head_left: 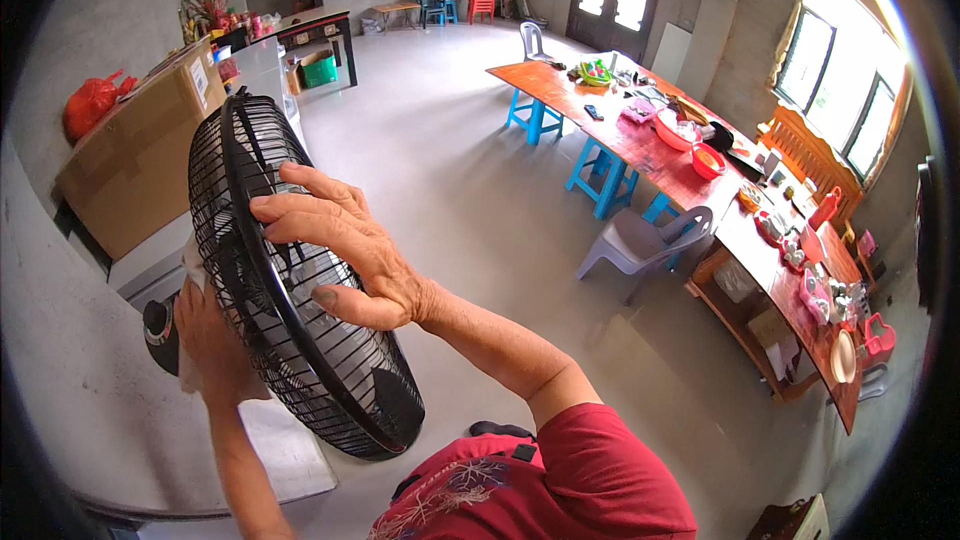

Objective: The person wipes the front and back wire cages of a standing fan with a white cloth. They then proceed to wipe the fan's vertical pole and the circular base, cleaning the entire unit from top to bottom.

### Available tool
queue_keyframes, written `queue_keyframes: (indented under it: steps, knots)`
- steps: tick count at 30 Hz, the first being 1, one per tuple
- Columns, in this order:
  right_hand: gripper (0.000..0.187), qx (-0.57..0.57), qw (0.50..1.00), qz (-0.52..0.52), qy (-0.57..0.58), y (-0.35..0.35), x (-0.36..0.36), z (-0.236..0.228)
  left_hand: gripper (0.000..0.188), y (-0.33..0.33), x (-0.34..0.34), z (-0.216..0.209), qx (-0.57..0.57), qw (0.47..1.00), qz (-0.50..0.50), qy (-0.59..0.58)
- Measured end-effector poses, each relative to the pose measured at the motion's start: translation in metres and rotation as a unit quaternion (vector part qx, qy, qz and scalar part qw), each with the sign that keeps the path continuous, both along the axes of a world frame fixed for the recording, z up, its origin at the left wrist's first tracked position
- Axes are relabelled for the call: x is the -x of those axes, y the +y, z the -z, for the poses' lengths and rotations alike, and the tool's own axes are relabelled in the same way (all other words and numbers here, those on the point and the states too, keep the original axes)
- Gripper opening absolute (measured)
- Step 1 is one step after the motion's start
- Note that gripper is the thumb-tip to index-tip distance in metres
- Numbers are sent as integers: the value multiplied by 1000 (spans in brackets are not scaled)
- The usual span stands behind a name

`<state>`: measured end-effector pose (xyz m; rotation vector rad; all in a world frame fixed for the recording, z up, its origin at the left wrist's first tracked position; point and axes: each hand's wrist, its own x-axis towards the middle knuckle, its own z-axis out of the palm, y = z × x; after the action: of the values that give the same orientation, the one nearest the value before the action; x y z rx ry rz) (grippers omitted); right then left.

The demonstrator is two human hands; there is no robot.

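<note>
While the right hand [350, 255] rested on its rim, the black fan [290, 325] leaned at a slant left of centre, its wire cage beside the edge of a curved, pale grey surface [80, 380]. That hand was spread wide: its fingertips reached across the dark rim and the thumb stood out over the wires; how hard it pressed could not be told. Behind the cage, the left hand [212, 345] lay against a pale cloth [192, 258], its fingers partly hidden, so whether they gripped the cloth or only flattened it was unclear. Close by sat a round black part [158, 324] with a silvery centre.

Doing this well seemed to call for bracing first: a steady, light hold on the firm rim rather than on the thin wires, which could bend. The cloth was probably best kept bunched inside the palm, since a loose corner could snag on the cage. Short strokes along the part, with the rim held against the push, looked safer than pressing toward the edge.

Beyond the fan stood a large cardboard box [140, 165] with a red bag [92, 108] on it. Farther off, across the shiny floor [440, 160], were a grey plastic chair [640, 238] and a long red-topped table [548, 83] bearing dishes and baskets.
</note>
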<state>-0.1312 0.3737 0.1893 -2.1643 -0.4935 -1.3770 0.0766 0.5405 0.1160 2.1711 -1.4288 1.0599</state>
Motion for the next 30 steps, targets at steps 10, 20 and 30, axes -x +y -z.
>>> queue_keyframes:
  steps: [10,20,30]
  knots:
    - [53,-4,1000,-5,-2,7,-3,-4,50,-35,-86,-43,-151,950,-11,275]
    - [53,-10,1000,5,-6,10,4,-4,44,-8,-24,31,52,991,-110,-54]
    - [49,-25,999,29,-1,15,5,1,43,-9,17,72,474,871,-109,68]
